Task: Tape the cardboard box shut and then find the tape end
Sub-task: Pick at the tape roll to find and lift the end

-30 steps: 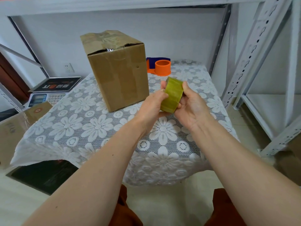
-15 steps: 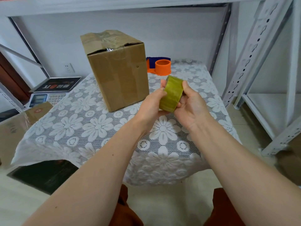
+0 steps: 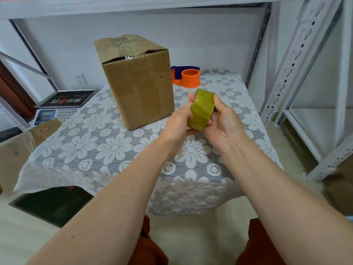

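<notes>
Gripping the yellowish tape roll (image 3: pixel 201 109) from both sides, the left hand (image 3: pixel 179 124) and right hand (image 3: pixel 223 123) curled their fingers (image 3: pixel 192 97) around it, at four o'clock from the taped cardboard box (image 3: pixel 137 81) on the bench (image 3: pixel 107 146).

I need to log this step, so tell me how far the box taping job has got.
Done, apparently: clear tape runs over the top seam of the cardboard box, though the front flap edge gapes slightly. In hand: the left hand and right hand both grip the yellowish tape roll above the table. Left: finding the tape end; no loose end shows.
</notes>
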Available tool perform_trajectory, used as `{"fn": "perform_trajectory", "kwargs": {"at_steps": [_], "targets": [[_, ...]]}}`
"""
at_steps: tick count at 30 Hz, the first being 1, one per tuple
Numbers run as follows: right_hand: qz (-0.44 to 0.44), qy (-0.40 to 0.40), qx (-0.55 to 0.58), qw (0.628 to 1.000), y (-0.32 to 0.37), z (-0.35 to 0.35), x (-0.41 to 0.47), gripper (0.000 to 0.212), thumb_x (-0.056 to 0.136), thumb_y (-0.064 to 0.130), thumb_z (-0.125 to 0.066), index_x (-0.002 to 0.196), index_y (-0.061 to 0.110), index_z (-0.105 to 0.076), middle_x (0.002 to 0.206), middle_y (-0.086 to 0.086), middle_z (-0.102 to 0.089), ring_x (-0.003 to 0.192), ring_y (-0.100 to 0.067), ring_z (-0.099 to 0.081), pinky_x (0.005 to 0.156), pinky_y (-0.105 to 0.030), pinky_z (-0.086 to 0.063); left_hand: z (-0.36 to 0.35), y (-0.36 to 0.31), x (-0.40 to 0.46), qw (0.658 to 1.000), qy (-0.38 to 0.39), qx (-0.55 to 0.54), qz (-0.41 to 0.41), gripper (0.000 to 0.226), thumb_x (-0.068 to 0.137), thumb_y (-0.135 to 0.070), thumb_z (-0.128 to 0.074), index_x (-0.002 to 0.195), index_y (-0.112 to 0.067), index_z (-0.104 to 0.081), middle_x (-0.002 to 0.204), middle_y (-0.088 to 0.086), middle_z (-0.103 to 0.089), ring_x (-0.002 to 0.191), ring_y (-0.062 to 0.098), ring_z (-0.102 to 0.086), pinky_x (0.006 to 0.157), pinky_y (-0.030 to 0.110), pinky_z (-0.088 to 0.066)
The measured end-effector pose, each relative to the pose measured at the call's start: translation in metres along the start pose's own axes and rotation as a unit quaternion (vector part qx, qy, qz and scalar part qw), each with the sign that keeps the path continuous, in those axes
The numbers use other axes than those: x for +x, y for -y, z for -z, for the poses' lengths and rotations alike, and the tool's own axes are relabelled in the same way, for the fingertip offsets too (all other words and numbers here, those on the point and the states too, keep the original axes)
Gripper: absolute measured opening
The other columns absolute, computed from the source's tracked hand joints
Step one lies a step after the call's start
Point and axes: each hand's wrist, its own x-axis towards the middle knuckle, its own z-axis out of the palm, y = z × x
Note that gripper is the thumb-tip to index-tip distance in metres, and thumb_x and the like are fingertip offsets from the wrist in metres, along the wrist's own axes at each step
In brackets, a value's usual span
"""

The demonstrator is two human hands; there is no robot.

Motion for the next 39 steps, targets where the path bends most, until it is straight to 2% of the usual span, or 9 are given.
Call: {"fn": "perform_trajectory", "kwargs": {"at_steps": [3,6,9,14,19,23,29,35,39], "targets": [[0.0,-0.002,0.013,1.0,0.0009,0.0002,0.0007,0.04,0.103,0.032,-0.033,0.105,0.006,-0.064,0.092,-0.01,-0.075,0.086,-0.02,-0.073,0.077,-0.04,-0.057,-0.0006,0.0001,0.0004,1.0,0.0,-0.007,-0.003,0.029,0.089,-0.023,-0.04,0.104,-0.018,-0.064,0.099,0.013,-0.068,0.1,0.025,-0.062,0.1,0.051,-0.048],[-0.003,-0.007,0.023,1.0,0.001,0.0003,0.0007,0.039,0.103,0.032,-0.034,0.11,0.005,-0.063,0.092,-0.011,-0.075,0.086,-0.021,-0.073,0.077,-0.041,-0.058,0.0001,0.003,0.0017,1.0,-0.005,0.0,0.0,0.03,0.099,-0.022,-0.033,0.107,-0.02,-0.062,0.103,0.014,-0.068,0.101,0.024,-0.063,0.1,0.051,-0.047],[-0.007,-0.008,0.016,1.0,-0.0003,0.0011,-0.0003,0.041,0.103,0.032,-0.033,0.115,0.004,-0.06,0.09,-0.01,-0.076,0.084,-0.02,-0.073,0.073,-0.038,-0.059,-0.0005,0.0035,0.0004,1.0,0.013,0.015,-0.012,0.033,0.094,-0.023,-0.034,0.111,-0.02,-0.063,0.091,0.006,-0.071,0.096,0.02,-0.064,0.096,0.045,-0.05],[0.0,-0.008,0.018,1.0,-0.0007,0.0011,-0.001,0.041,0.103,0.031,-0.034,0.122,0.003,-0.058,0.091,-0.011,-0.076,0.086,-0.02,-0.073,0.076,-0.037,-0.06,-0.0017,0.0017,-0.0017,0.999,0.015,0.024,-0.022,0.032,0.073,-0.03,-0.043,0.095,-0.024,-0.066,0.084,0.002,-0.071,0.09,0.017,-0.065,0.096,0.046,-0.051],[-0.003,-0.006,0.014,1.0,0.0,0.0018,-0.0021,0.043,0.102,0.032,-0.035,0.124,0.002,-0.057,0.095,-0.012,-0.075,0.088,-0.021,-0.073,0.075,-0.037,-0.059,-0.0014,0.0044,-0.0005,0.999,0.026,0.019,-0.02,0.025,0.093,-0.024,-0.04,0.102,-0.023,-0.064,0.088,0.003,-0.071,0.095,0.018,-0.064,0.101,0.05,-0.047],[-0.004,-0.007,0.008,1.0,0.0012,0.005,-0.0028,0.045,0.103,0.033,-0.033,0.126,0.003,-0.056,0.098,-0.011,-0.074,0.09,-0.02,-0.072,0.079,-0.038,-0.058,-0.0052,0.0059,0.0,0.999,0.033,0.022,-0.018,0.034,0.08,-0.026,-0.042,0.107,-0.018,-0.061,0.09,0.008,-0.068,0.095,0.021,-0.063,0.099,0.048,-0.049],[0.004,-0.008,-0.004,1.0,0.0032,0.007,-0.0038,0.044,0.102,0.033,-0.033,0.123,0.003,-0.057,0.101,-0.012,-0.073,0.096,-0.023,-0.07,0.083,-0.04,-0.056,-0.0055,0.006,0.0007,0.999,0.045,0.008,-0.013,0.036,0.074,-0.024,-0.044,0.102,-0.024,-0.065,0.092,0.006,-0.069,0.095,0.02,-0.063,0.099,0.048,-0.049],[0.001,-0.009,0.007,1.0,0.0022,0.0057,-0.0029,0.041,0.102,0.033,-0.035,0.119,0.004,-0.059,0.098,-0.012,-0.074,0.09,-0.022,-0.072,0.078,-0.04,-0.057,-0.0019,0.0064,0.0028,0.999,0.044,0.015,-0.003,0.028,0.094,-0.024,-0.039,0.109,-0.026,-0.063,0.091,0.003,-0.071,0.097,0.019,-0.063,0.103,0.052,-0.045],[0.005,-0.011,0.001,1.0,0.0009,0.0052,-0.0013,0.042,0.102,0.033,-0.034,0.119,0.003,-0.059,0.097,-0.012,-0.074,0.092,-0.022,-0.071,0.082,-0.041,-0.056,-0.0029,0.0055,0.0012,0.998,0.048,0.023,-0.02,0.032,0.089,-0.019,-0.038,0.105,-0.029,-0.064,0.09,0.002,-0.07,0.095,0.018,-0.063,0.101,0.051,-0.047]]}}
